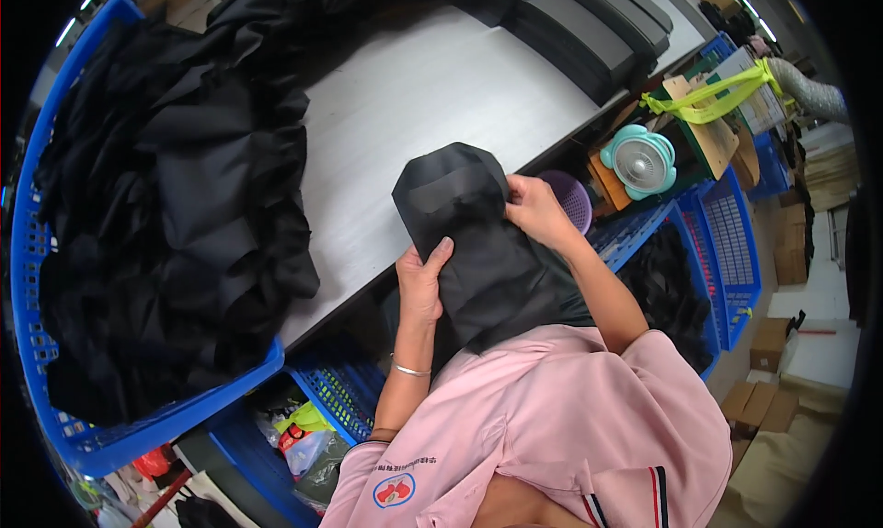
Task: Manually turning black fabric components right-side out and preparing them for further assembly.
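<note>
A black fabric piece (487, 270) with a rounded, angular-cornered top hangs between my hands in front of me, its upper end over the near edge of the white table (368, 114). My left hand (421, 278) pinches its left edge, the thumb lying on top. At the upper right edge, my right hand (536, 211) grips the fabric between thumb and fingers. The lower part of the piece drapes toward my pink shirt. Fingers behind the cloth are hidden.
On the left, a big blue basket (152, 436) overflows with black fabric (202, 178). Stacked black-and-grey panels (589, 31) lie at the table's far right. A turquoise fan (642, 163), a purple basket (568, 197) and another blue basket (727, 243) stand to the right.
</note>
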Available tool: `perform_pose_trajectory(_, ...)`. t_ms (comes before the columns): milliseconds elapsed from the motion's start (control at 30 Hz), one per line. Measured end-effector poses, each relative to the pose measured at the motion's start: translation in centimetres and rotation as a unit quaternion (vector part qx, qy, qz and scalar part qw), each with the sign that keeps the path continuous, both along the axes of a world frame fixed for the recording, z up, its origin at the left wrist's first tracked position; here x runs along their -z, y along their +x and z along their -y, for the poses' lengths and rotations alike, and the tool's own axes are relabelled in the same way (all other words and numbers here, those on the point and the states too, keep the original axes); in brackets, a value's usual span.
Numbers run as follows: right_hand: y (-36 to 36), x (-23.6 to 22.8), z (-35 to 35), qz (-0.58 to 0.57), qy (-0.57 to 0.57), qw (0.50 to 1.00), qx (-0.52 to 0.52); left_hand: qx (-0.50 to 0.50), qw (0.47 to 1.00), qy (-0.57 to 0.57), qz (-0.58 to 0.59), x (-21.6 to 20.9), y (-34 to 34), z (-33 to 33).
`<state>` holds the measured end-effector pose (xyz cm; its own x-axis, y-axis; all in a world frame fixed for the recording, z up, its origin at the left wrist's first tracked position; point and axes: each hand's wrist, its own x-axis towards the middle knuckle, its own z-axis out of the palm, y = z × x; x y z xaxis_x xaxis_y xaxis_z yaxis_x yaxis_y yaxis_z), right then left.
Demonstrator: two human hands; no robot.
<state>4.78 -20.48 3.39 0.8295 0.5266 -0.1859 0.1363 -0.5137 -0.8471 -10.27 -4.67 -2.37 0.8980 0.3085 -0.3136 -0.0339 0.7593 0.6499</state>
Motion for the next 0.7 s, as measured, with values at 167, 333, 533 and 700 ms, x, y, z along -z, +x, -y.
perform_pose_trajectory(167, -1.5, -3.0, -1.1, -0.188, 0.197, 0.962, 0.005, 0.01, 0.999, -0.04, -0.007, 1.5, 0.6, -1.1)
perform_pose_trajectory(333, 0.4, -2.4, -1.1, 0.0, 0.042, 0.999, -0.018, 0.038, 0.997, -0.065, -0.017, -0.3, 1.4, 0.4)
perform_pose_trajectory(533, 1.3, -1.3, -0.8, 0.311, 0.006, 0.948, 0.07, -0.035, 0.996, 0.034, -0.077, -1.2, 2.6, 1.4)
perform_pose_trajectory(700, 0.1, -0.4, 2.9, 0.068, 0.02, 0.995, 0.069, -0.114, 0.984, 0.106, -0.082, -1.4, 4.1, 0.6)
